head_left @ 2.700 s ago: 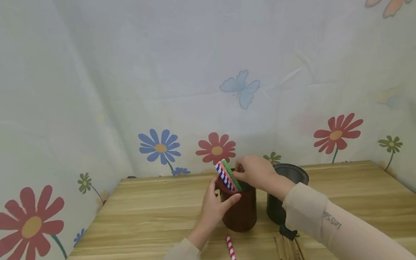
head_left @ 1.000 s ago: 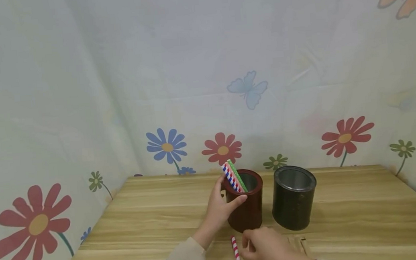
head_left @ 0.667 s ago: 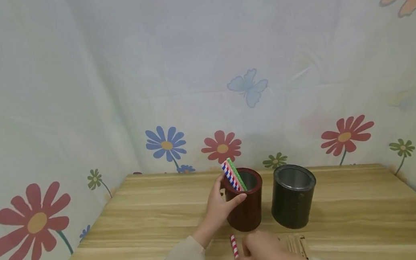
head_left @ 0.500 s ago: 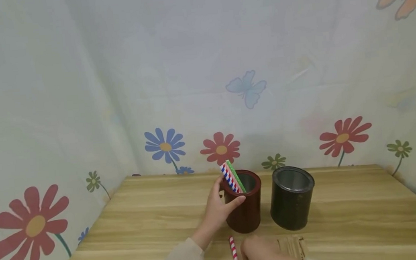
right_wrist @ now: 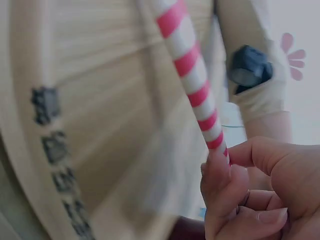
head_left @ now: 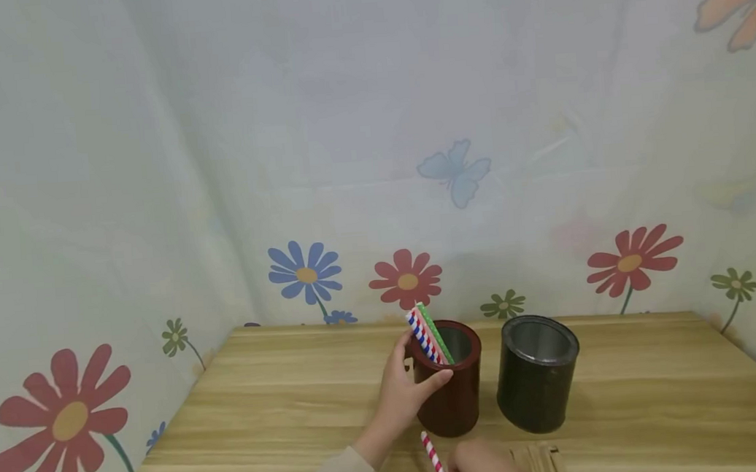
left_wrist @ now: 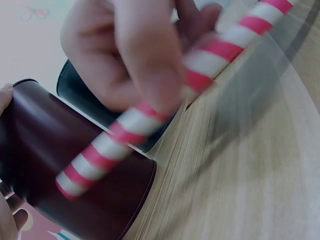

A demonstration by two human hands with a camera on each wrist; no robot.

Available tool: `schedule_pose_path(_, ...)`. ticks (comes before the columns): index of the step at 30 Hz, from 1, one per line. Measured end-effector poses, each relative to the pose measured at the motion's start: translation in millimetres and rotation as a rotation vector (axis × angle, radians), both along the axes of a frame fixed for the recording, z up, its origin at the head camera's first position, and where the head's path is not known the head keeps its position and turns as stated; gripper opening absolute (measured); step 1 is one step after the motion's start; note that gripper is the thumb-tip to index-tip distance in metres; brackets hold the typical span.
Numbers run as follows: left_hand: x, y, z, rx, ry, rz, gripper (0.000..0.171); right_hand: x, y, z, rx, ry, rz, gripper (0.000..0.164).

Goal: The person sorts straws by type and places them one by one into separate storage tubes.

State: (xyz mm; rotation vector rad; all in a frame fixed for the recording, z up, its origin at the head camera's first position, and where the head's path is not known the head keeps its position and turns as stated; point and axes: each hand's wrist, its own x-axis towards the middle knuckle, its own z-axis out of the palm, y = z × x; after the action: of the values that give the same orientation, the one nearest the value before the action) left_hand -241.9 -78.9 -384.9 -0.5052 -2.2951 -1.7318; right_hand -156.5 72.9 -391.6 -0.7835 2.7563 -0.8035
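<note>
My left hand (head_left: 399,399) grips a dark red can (head_left: 452,403), thumb at the front rim and fingers round its left side. Several patterned paper straws (head_left: 427,338), blue-red striped, pink and green, lean out of its mouth to the left. My right hand (head_left: 483,470), at the bottom edge of the head view, pinches a pink-and-white striped paper straw (head_left: 434,457) between thumb and fingers. That straw (left_wrist: 107,147) is tilted above the wooden table in the left wrist view. In the right wrist view the straw (right_wrist: 192,75) stretches up from the pinching fingertips.
A black can (head_left: 538,382), open at the top, stands right of the red one. Flat brown strips (head_left: 535,463) lie near the front, partly behind my right hand. A flowered cloth (head_left: 344,121) hangs beyond the wooden table (head_left: 297,395).
My right hand has left the red can's mouth, come down to the table and taken the pink-and-white straw, which now tilts in its fingers. The left hand keeps its grip.
</note>
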Motion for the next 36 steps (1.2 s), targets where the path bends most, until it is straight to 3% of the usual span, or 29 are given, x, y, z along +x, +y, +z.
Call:
schedule_pose_path(8,2.1,2.7,-0.8,-0.005,-0.033,-0.008,0.091,5.0,27.0,33.2,-0.234,-0.115,0.120,0.018)
schedule_pose_path(12,3.6,3.9,-2.1,-0.008,-0.053,-0.005,0.094,7.3,41.4,57.4,-0.305,-0.180,0.085,0.016)
schedule_pose_path(15,3.6,4.0,-2.1,-0.011,-0.054,0.001,0.095,7.9,49.9,74.5,-0.314,-0.170,0.046,0.015)
schedule_pose_path(18,3.6,3.4,-1.7,-0.016,-0.051,0.001,0.094,6.7,56.6,91.1,-0.320,-0.094,0.030,0.018)
schedule_pose_path(26,3.0,0.7,-0.1,-0.020,-0.042,-0.008,0.093,-4.6,65.1,133.4,-0.341,0.303,-0.079,0.008)
schedule_pose_path(30,1.7,-1.4,1.5,-0.018,-0.044,0.002,0.092,-17.8,64.5,153.1,-0.339,0.370,-0.146,0.009)
schedule_pose_path(36,1.9,-0.9,1.3,-0.017,-0.041,0.006,0.090,-33.7,63.8,168.6,-0.290,0.470,-0.216,0.015)
